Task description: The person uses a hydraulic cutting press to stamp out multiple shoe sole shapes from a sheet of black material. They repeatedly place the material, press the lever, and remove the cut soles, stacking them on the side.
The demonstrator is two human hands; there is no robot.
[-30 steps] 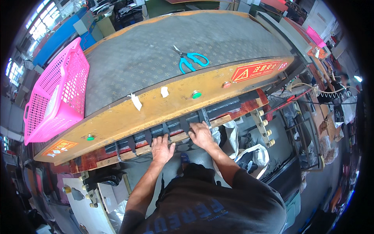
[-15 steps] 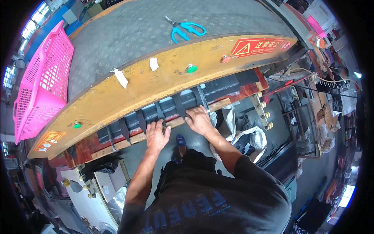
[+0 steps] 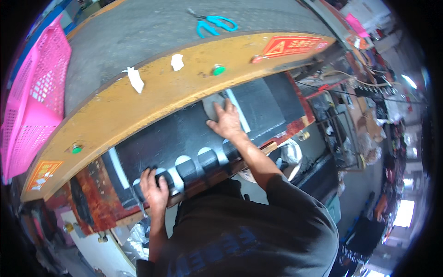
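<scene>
A black sheet (image 3: 159, 129) lies on a worn red board (image 3: 98, 196), in front of and below a yellow machine beam (image 3: 161, 90). Along the near edge of the sheet runs a row of pale rounded cut-outs (image 3: 210, 150) with dark strips between them. My left hand (image 3: 155, 190) rests at the left end of this row, fingers spread. Farther out, my right hand (image 3: 227, 121) lies with fingers apart on a light grey rounded patch (image 3: 212, 107), beside a white strip (image 3: 239, 113). Neither hand visibly grips anything.
Blue-handled scissors (image 3: 214, 23) lie on the grey top behind the beam. Green buttons (image 3: 218, 70) and a red button (image 3: 257, 59) sit on the beam's front. A pink basket (image 3: 46, 87) stands at left. A white sack (image 3: 291, 154) is beyond my right forearm.
The board with the black sheet has come out from under the beam toward me. My left hand has moved left and nearer; my right hand has gone from the near edge onto the sheet.
</scene>
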